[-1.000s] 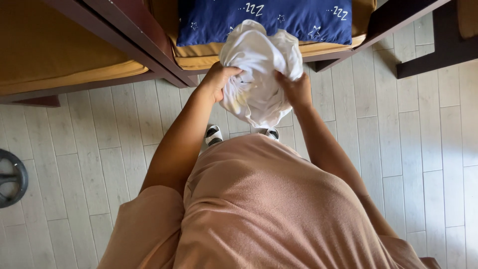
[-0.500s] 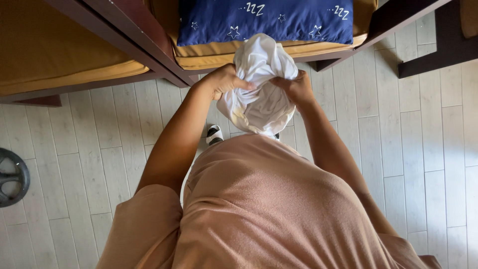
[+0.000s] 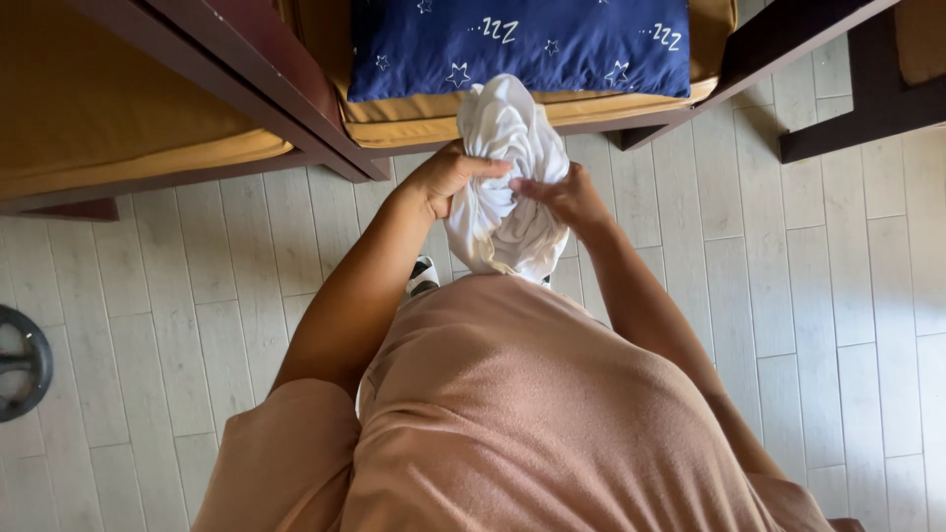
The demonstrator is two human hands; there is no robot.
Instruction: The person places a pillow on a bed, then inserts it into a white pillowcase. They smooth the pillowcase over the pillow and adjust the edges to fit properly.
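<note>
Both my hands, left (image 3: pixel 445 179) and right (image 3: pixel 564 197), clutch a bunched white cloth (image 3: pixel 505 187) between them, a blue star-patterned pillow (image 3: pixel 522 44) just beyond.

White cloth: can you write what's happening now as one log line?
left hand: gripping white cloth | right hand: gripping it too | cloth: bunched, held above floor | behind: blue star pillow

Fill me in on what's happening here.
A person stands over a pale plank floor, holding a bunched white cloth in both hands. The left hand grips its left side and the right hand pinches its right side. Just beyond sits a dark-framed seat with a mustard cushion and a navy star-print pillow.
</note>
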